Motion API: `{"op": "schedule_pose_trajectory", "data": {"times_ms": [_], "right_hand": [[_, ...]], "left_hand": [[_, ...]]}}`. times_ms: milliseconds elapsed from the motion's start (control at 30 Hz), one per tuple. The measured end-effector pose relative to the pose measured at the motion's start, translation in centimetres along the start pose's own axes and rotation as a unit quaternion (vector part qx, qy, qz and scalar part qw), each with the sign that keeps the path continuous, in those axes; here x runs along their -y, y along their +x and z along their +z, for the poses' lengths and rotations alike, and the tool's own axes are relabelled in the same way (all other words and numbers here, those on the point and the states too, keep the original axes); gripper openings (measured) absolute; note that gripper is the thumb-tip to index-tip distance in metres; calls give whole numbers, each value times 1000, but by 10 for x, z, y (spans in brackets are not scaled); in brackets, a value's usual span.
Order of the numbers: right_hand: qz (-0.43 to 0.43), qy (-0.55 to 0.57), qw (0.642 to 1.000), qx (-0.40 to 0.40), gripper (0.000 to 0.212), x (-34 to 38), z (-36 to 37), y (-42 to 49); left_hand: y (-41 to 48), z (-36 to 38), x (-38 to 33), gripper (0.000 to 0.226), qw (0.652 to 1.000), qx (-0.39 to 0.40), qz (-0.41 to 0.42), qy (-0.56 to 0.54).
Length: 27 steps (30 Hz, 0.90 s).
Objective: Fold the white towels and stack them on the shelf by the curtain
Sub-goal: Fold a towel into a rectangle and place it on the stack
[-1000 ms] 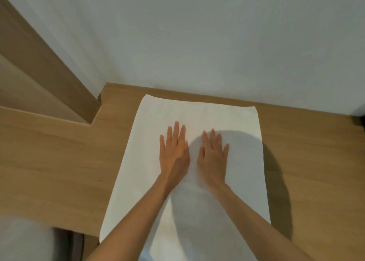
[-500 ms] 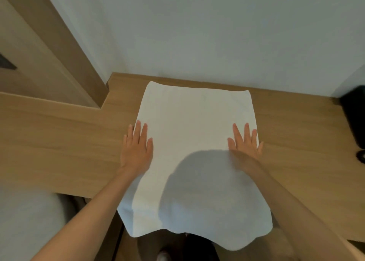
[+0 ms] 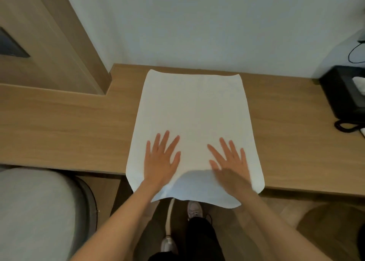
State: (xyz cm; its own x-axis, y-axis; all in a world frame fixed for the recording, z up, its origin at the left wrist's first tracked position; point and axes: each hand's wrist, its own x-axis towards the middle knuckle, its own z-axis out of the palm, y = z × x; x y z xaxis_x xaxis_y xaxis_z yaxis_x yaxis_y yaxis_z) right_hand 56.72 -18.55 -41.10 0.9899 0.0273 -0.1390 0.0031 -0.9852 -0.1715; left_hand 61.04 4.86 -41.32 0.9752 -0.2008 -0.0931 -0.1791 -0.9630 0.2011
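A white towel (image 3: 193,110) lies spread flat on the wooden desk (image 3: 59,126), its far edge near the wall and its near end hanging over the desk's front edge. My left hand (image 3: 161,160) presses flat on the towel's near left part, fingers straight and spread. My right hand (image 3: 230,162) lies flat on the near right part, fingers spread too, slightly blurred. Neither hand grips the cloth.
A grey padded chair (image 3: 37,211) stands at the lower left below the desk. A black box with tissues (image 3: 345,91) and a black cord (image 3: 345,126) sit at the desk's right end. A wooden panel (image 3: 49,39) rises at the left. My legs and shoes show below the towel.
My hands moved apart from the towel's middle to its side edges, then came back inward and nearer to me. The camera view has tilted down, so the towel's hanging end and the floor show.
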Motion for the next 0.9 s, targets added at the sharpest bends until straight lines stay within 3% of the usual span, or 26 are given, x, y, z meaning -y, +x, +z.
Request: {"op": "schedule_pose_trajectory", "data": {"times_ms": [167, 267, 333, 400, 500, 700, 833, 900], "right_hand": [[144, 54, 988, 27, 54, -48, -14, -29], [168, 83, 981, 43, 56, -54, -23, -40], [184, 149, 971, -18, 53, -47, -26, -46], [226, 186, 951, -103, 43, -37, -25, -55], [313, 232, 906, -163, 34, -23, -18, -67], [389, 354, 833, -173, 44, -15, -18, -78], [415, 479, 766, -107, 56, -16, -18, -87], [408, 494, 762, -92, 52, -21, -20, -91]], "left_hand": [[-19, -16, 51, 54, 998, -4, -61, -5], [-30, -24, 55, 55, 992, 7, -87, -86], [-38, -27, 52, 54, 978, 5, -112, -175], [-46, -31, 48, 53, 962, -19, -122, -244], [-55, -33, 44, 49, 953, -79, -158, -246], [-73, -31, 54, 45, 904, -88, -248, -336], [-82, -28, 60, 46, 888, -69, -273, -364], [-82, -29, 59, 47, 867, -63, -291, -400]]}}
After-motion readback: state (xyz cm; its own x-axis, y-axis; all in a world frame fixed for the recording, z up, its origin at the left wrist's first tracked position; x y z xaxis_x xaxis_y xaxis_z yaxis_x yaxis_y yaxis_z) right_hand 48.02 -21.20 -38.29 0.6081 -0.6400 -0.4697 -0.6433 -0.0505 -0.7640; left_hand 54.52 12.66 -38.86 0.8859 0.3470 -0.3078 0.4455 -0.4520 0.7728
